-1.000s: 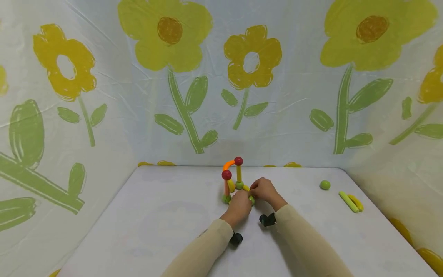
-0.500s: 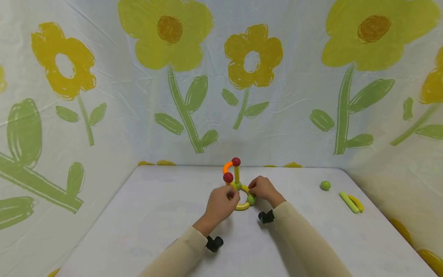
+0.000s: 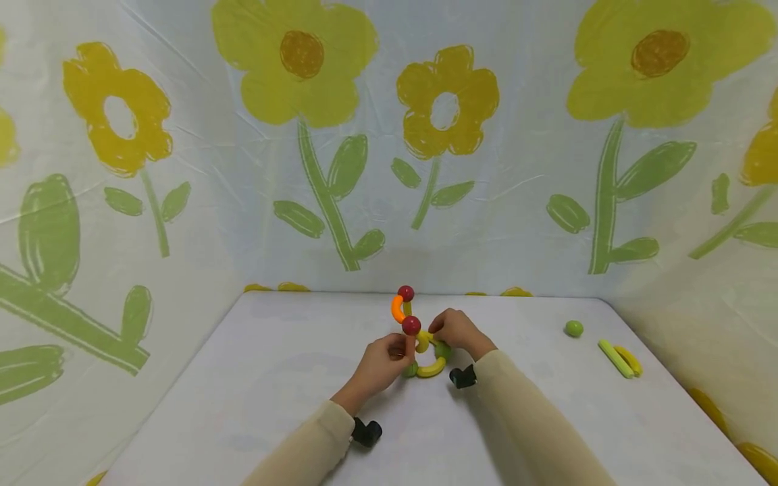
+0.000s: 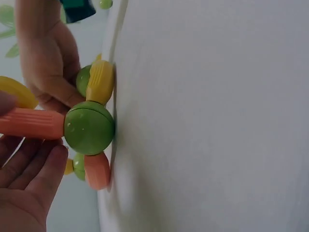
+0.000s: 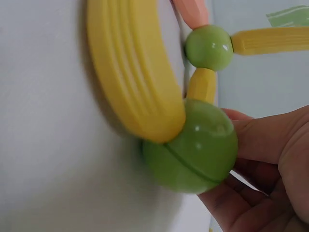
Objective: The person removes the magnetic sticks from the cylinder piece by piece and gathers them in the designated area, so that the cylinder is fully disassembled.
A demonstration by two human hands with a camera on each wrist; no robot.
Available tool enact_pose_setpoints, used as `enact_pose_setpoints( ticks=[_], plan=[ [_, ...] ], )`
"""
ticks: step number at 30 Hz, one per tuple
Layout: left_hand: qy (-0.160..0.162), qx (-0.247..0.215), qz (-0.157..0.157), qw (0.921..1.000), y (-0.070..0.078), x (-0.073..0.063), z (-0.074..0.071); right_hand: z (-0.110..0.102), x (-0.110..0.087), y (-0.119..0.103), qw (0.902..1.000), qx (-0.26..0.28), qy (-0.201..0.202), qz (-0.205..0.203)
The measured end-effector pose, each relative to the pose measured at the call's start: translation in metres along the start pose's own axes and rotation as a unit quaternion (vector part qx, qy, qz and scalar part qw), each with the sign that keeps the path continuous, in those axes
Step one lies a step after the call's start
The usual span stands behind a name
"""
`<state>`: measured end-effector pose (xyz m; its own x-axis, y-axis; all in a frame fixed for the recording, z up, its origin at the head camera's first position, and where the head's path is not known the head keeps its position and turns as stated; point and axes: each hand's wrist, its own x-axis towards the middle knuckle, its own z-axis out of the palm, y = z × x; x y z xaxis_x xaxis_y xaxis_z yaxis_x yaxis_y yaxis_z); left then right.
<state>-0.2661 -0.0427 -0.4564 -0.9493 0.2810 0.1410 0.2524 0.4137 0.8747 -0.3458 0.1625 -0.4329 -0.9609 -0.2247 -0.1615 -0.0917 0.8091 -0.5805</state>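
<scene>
Coral rod, seemingly between left fingers

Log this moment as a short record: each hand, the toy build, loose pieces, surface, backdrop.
Left hand: grips the salmon upright stick
Right hand: at the right-hand green ball; exact contact partly hidden
Build top: two red balls joined by an orange curved stick
Build base: includes a yellow curved stick meeting that green ball
Loose pieces, at right: loose green ball, light green straight stick, second yellow curved stick
Surface: white tabletop
Backdrop: flower-printed sheet
</scene>
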Motion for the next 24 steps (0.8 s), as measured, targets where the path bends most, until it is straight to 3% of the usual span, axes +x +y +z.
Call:
enact_pose_setpoints(
  ticks=[8, 13, 16, 24],
  plan=[
    [-0.02, 0.025, 0.007, 0.9995, 0.009, -0.005, 0.008, 0.002, 0.008, -0.004, 0.9998, -0.01, -0.007, -0.016],
    [-0.008, 0.054, 0.022, 0.9983, 0.012, -0.005, 0.014, 0.0, 0.005, -0.004, 0.9993, -0.026, -0.005, -0.025],
    [0.001, 0.062, 0.028, 0.9977, 0.013, -0.004, 0.016, -0.006, -0.002, -0.004, 0.9985, -0.02, -0.004, -0.052],
    [0.033, 0.079, 0.04, 0.9955, 0.01, 0.006, 0.02, -0.034, -0.033, 0.004, 0.9855, 0.092, -0.018, -0.142]
  ],
)
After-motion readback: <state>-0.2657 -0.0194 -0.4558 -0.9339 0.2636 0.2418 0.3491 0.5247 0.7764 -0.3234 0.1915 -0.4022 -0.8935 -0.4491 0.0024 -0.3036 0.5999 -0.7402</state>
